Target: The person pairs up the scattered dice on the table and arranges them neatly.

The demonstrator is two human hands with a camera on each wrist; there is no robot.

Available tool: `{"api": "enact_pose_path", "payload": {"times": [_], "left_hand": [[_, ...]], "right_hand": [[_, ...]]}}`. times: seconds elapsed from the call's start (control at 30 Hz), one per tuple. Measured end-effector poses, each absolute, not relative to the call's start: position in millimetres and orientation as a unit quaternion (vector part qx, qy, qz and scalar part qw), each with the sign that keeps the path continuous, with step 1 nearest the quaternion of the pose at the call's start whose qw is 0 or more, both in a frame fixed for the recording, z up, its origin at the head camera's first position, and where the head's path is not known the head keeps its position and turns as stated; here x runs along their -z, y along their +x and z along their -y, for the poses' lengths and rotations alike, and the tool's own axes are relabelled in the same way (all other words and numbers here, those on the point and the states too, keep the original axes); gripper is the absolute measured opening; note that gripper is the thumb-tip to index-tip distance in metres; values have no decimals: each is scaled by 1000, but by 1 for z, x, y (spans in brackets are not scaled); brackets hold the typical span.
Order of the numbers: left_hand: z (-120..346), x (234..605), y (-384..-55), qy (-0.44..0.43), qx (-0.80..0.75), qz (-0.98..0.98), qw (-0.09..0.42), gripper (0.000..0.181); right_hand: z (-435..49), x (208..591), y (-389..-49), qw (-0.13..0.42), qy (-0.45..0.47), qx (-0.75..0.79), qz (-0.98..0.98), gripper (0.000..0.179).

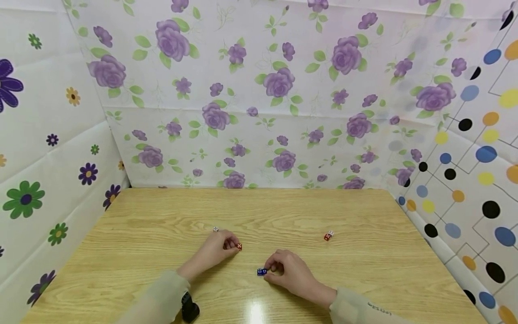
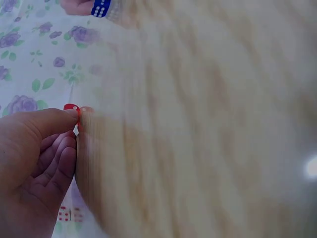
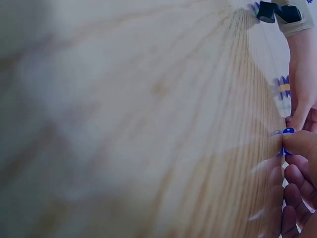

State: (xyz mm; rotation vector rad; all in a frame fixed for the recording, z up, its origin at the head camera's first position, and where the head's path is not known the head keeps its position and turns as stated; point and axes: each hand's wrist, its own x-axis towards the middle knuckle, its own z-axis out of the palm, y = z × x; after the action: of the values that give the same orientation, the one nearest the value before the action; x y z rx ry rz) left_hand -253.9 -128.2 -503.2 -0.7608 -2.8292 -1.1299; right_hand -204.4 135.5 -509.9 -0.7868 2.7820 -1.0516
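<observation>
Over the middle of the wooden table, my left hand [image 1: 216, 247] pinches a red die [image 1: 239, 246] between thumb and fingers. A white die [image 1: 216, 229] lies just behind that hand; its red pips show in the left wrist view. To the right and nearer, my right hand [image 1: 292, 272] has its thumb and fingertips around a blue die [image 1: 265, 271]. Another blue die [image 1: 259, 272] sits directly against it on the left. In the right wrist view, the thumb covers part of the blue die [image 3: 288, 131].
Farther right on the table [image 1: 364, 265] lie a red die [image 1: 327, 236] and a white die [image 1: 331, 233], touching or nearly so. Flowered cloth [image 1: 259, 148] hangs behind the table, and patterned cloths stand along both sides. A black device [image 1: 189, 310] is at the left wrist.
</observation>
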Motion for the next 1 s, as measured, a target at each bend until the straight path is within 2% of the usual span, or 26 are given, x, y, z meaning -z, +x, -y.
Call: {"api": "enact_pose_path", "payload": {"times": [0.5,1.0], "left_hand": [[102,506,-248,-272,378,885,-30,4],[89,509,-244,-291,380,877,-26,6]], "right_hand": [[-136,510,-204,31,-256,349,-901,13],[-136,512,-205,29,-256,353,-899,13]]}}
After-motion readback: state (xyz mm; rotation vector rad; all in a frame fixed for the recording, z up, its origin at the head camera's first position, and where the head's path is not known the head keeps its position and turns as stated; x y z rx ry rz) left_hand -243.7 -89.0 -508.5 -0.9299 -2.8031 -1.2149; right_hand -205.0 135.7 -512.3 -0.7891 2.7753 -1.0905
